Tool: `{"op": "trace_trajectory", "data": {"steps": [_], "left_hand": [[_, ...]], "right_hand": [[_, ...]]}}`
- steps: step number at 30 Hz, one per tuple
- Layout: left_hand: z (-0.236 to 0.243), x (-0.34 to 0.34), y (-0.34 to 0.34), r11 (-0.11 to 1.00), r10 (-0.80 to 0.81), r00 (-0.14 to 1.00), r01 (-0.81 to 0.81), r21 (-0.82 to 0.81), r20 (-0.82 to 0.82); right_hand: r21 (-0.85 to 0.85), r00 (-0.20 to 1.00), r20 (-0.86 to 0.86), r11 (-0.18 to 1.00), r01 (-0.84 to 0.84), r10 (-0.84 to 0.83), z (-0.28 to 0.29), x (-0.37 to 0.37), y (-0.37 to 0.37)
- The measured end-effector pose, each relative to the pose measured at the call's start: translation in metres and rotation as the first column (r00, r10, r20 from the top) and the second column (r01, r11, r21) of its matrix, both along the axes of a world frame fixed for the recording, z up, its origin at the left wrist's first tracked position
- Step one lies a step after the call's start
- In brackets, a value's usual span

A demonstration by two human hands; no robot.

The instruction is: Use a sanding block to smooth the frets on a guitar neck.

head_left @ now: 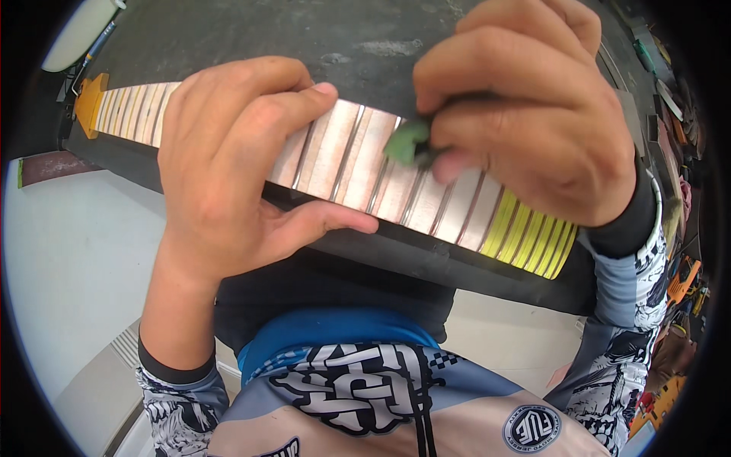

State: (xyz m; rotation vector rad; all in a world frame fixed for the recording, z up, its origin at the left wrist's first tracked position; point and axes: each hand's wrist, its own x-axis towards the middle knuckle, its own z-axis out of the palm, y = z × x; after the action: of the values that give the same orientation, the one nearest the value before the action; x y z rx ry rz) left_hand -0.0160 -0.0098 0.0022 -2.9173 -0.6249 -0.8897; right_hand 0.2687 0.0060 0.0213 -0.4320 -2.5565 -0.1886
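Long pale-taped guitar neck (361, 164) on black table (365, 30). Left hand (221, 152) clamped across neck; right hand (533, 114) pinching green pad (403, 145) at neck's metal frets (347, 153). Likely best: light, even strokes along fret.

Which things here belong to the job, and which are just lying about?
In use:
guitar neck, held by the left hand
yellow strips on it
green piece, pinched in the right hand

Apparently just lying about:
reddish strip, far left
orange item, far right
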Motion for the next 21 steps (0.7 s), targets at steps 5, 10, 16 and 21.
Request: {"op": "trace_trajectory", "data": {"steps": [5, 10, 16, 21], "left_hand": [[-0.001, -0.002, 0.0, 1.0, 0.01, 1.0, -0.01, -0.001, -0.003], [-0.001, 0.0, 0.0, 1.0, 0.004, 1.0, -0.004, -0.001, -0.009], [-0.001, -0.003, -0.001, 1.0, 0.007, 1.0, -0.007, -0.002, -0.02], [-0.002, -0.001, -0.001, 1.0, 0.001, 1.0, -0.001, -0.007, -0.013]], "right_hand": [[0.015, 1.0, 0.008, 1.0, 0.006, -0.006, 0.002, -0.015, -0.009], [0.033, 0.999, 0.029, 0.999, 0.026, -0.027, 0.006, -0.02, -0.012], [0.05, 0.998, 0.044, 0.998, 0.039, -0.042, 0.003, -0.016, -0.006], [0.06, 0.997, 0.057, 0.997, 0.051, -0.054, 0.001, 0.007, -0.011]]}}
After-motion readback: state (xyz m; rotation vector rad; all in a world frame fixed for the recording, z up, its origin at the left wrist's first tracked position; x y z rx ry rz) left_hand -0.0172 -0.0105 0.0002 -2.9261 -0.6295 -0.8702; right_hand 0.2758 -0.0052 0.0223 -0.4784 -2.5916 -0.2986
